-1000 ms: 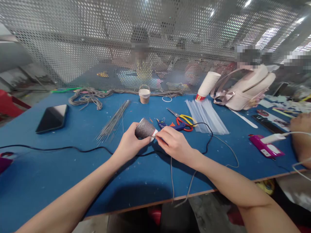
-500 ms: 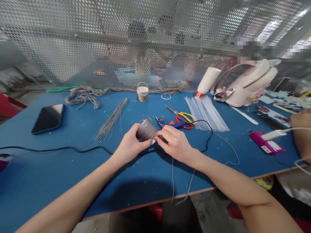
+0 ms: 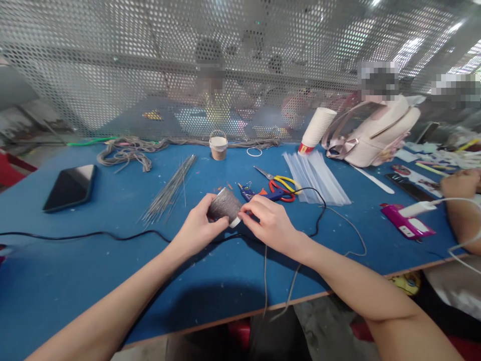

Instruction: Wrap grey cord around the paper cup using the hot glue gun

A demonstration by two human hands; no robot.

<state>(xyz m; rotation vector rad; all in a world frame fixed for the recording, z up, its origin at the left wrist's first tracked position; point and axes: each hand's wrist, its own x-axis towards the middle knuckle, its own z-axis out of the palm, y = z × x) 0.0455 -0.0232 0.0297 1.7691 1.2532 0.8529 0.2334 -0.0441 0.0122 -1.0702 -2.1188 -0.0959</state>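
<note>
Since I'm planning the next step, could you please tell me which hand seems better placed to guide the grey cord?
Probably the right hand: it appears to pinch the grey cord beside the wrapped cup, while the left hand is occupied gripping that cup.

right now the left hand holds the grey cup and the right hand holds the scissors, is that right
Not quite: the right hand isn't holding the scissors. The head view shows them lying on the table beyond it, while its fingertips are at the edge of the grey cup. The left hand does hold the cup.
</note>
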